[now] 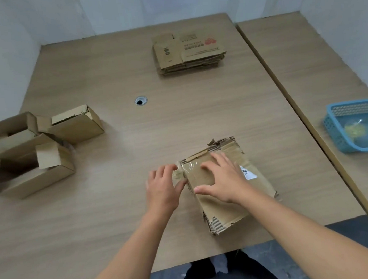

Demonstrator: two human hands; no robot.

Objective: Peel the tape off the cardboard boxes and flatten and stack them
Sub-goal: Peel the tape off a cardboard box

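Note:
A flattened cardboard box (pixel 222 205) with torn edges and a white label lies near the table's front edge. My right hand (pixel 221 180) presses flat on top of it with spread fingers. At the box's left edge my left hand (pixel 162 187) pinches a strip of clear tape (pixel 178 172) that is partly lifted off the cardboard. A stack of flattened boxes (pixel 189 51) lies at the far side of the table. Three open, unflattened boxes (pixel 36 147) sit at the left edge.
A blue plastic basket (pixel 353 126) holding crumpled tape stands on the adjoining table to the right. A round cable hole (pixel 140 100) is in the wooden table (pixel 118 196) near its middle. White walls close off the back and left.

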